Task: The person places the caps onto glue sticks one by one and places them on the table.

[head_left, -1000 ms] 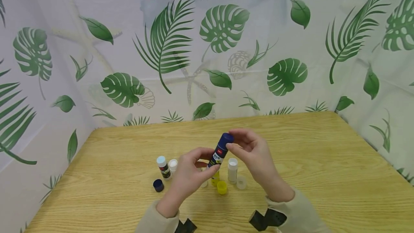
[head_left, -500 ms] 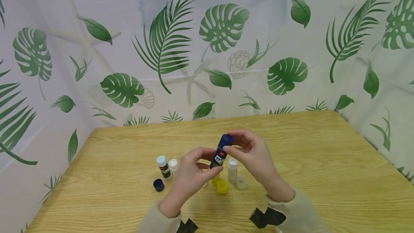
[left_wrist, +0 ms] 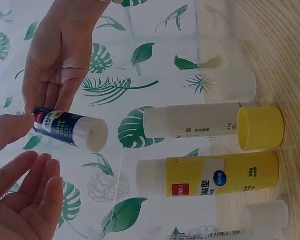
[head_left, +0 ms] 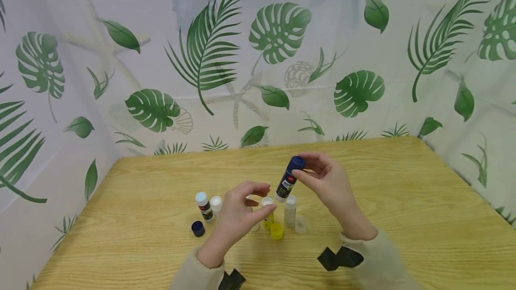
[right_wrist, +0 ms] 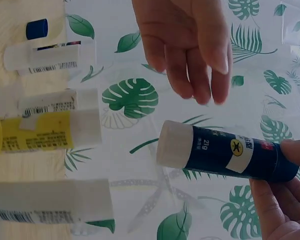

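A dark blue glue stick with a white base is held tilted above the table by my right hand, whose thumb and fingers pinch its blue cap end. My left hand is just left of it, fingers parted and holding nothing. In the left wrist view, the white end of the glue stick points away from the right hand. Beneath the hands stand an uncapped yellow glue stick and a white one, with a yellow cap in front.
Left of my left hand stand a black-labelled glue stick and a white one, near a dark blue cap. A translucent cap lies at the right of the group. Leaf-print cloth hangs behind the wooden table.
My left hand has let go of the blue glue stick and its fingers have spread. The right hand has moved right and slightly up with the stick.
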Demonstrator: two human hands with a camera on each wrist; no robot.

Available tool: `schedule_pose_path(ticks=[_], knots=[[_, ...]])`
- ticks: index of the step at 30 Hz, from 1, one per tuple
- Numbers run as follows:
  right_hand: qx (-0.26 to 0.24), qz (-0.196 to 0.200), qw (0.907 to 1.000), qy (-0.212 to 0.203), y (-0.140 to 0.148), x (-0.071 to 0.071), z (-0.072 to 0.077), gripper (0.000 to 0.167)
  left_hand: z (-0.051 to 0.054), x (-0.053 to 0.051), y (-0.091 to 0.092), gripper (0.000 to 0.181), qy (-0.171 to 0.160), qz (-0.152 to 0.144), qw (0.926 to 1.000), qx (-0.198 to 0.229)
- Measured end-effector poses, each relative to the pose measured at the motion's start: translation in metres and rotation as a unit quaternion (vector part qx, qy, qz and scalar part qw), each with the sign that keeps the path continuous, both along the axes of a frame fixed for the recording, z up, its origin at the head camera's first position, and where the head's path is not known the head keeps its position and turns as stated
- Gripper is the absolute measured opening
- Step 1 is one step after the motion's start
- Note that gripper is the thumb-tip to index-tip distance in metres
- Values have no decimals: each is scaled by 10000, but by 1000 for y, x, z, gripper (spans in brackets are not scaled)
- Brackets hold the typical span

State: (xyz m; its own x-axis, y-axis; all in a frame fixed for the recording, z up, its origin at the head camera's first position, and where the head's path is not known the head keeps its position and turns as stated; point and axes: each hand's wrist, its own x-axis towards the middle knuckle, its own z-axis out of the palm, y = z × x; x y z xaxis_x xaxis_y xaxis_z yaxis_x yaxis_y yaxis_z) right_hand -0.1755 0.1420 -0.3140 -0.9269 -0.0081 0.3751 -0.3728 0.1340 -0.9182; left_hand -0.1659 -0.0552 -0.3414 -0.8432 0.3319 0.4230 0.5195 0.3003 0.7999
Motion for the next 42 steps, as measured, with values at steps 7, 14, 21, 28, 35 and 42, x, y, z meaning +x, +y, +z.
schedule_pose_path(ticks=[7,14,21,28,35,42], knots=[[225,-570,9981,38,27,-9,3,36,0,0,-1,25,15,48,10000,5],[625,-1155,9912,-136,53,-13,7,41,0,0,-2,22,76,97,9999,108],[539,-994,9936,-66,69,-29,-11,42,2,0,-3,22,40,70,10000,58],[1329,-1314,9816,-389,69,-34,-15,38,2,2,-3,22,-7,51,10000,74],[1803,-1324,9721,-713,79,-46,-31,35,1,1,-4,22,87,-31,9997,-208],[2010,-1161,9673,-1023,85,-54,-42,38,1,0,-4,23,126,-107,9995,-278]])
